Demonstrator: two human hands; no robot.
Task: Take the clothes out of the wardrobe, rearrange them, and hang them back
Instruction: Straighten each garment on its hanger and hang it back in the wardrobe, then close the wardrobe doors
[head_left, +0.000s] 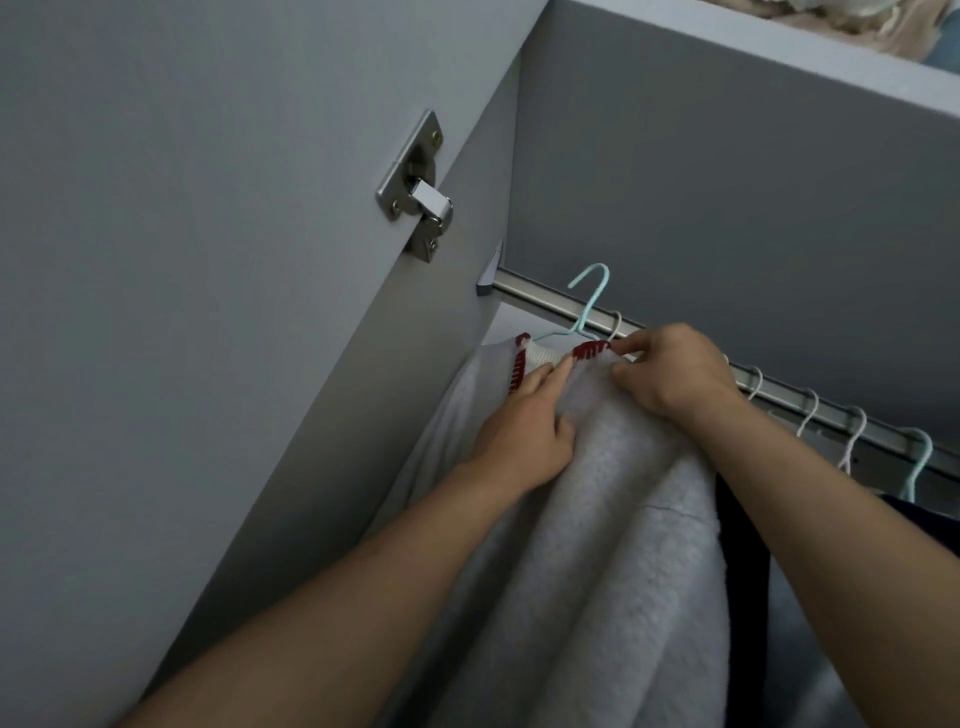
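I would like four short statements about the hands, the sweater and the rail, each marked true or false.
1. Both hands, left and right, are on the white sweater. True.
2. The sweater's collar trim is blue. False: it is red.
3. The sweater's hanger is light blue. True.
4. The rail carries no other hangers. False: several more hooks hang further right.

Dark garment (740, 525) mostly hidden, perhaps trousers
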